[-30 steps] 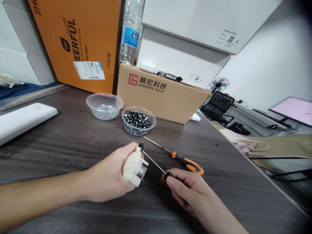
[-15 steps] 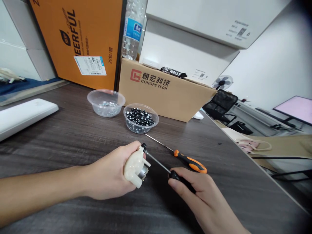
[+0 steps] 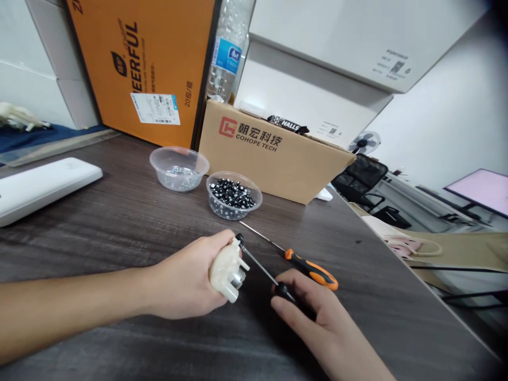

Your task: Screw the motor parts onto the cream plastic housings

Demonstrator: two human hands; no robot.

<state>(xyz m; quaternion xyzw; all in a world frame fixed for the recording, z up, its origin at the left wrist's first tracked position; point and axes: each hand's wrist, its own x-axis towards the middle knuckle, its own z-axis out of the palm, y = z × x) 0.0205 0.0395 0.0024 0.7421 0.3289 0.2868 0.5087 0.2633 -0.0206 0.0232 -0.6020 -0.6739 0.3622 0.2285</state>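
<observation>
My left hand [image 3: 190, 278] is wrapped round a cream plastic housing [image 3: 222, 270] with a small silver motor [image 3: 238, 278] in its side. A black round piece [image 3: 239, 239] sits at the housing's upper edge. In my right hand [image 3: 317, 317] is the black handle of a screwdriver [image 3: 260, 264], and its metal shaft slants up left to that black piece. Whether tip and piece are joined by a screw cannot be made out. Behind my right hand an orange and black screwdriver [image 3: 313, 269] lies on the dark wooden table [image 3: 130, 227].
A clear bowl of black screw-like parts [image 3: 234, 196] and another bowl with small silver pieces [image 3: 179, 169] stand ahead. Behind them are a brown carton [image 3: 254, 159], an orange box [image 3: 135, 63] and a water bottle [image 3: 226, 53]. A white oblong case [image 3: 47, 185] lies at left.
The view has shifted slightly, so the scene sits a little further right. My hands keep their holds, and the screwdriver still reaches the black piece on the housing.
</observation>
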